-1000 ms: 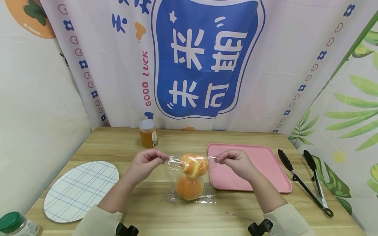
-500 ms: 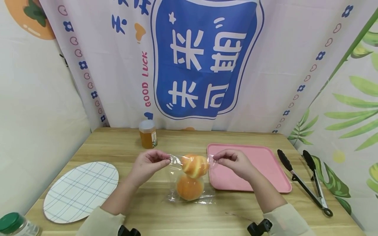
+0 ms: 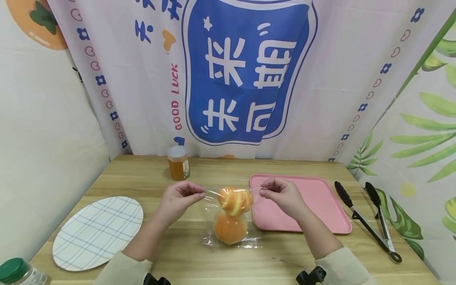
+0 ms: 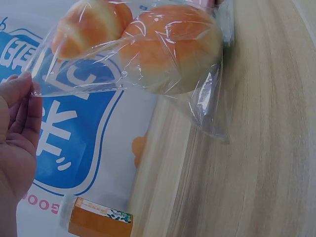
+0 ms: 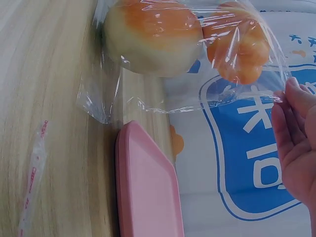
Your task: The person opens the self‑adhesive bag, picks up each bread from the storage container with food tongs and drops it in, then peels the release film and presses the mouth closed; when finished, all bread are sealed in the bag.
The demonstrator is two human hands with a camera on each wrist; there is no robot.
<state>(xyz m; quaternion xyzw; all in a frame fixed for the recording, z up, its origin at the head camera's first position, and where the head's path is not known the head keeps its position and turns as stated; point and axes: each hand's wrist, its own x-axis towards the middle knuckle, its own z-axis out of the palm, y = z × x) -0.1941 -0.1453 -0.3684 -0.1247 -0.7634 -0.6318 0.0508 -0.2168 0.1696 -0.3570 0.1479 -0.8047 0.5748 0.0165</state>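
Note:
A clear plastic bag (image 3: pixel 210 221) stands upright in the middle of the table, with two bread buns inside, one over the other. The lower bun (image 3: pixel 230 227) is round and orange-brown; the upper one (image 3: pixel 235 201) has a swirled, ridged top. At the bag's upper left corner my left hand (image 3: pixel 179 200) pinches the film between thumb and fingers. My right hand (image 3: pixel 283 196) pinches the opposite upper corner, so the top edge is drawn out between both hands. In the left wrist view the bag's film (image 4: pixel 74 81) runs taut from the fingertips.
To the right lie a pink tray (image 3: pixel 303 221) and black-tipped tongs (image 3: pixel 370 227). A jar of amber liquid (image 3: pixel 179 164) stands at the back. On the left are a checked oval board (image 3: pixel 97 233) and a green-lidded jar (image 3: pixel 21 273). A thin printed strip (image 5: pixel 33 182) lies near the front.
Both hands keep hold of the bag's top corners. The right hand first moves slightly inward, then back outward, and the film between the hands is stretched straighter. The buns shift only a little.

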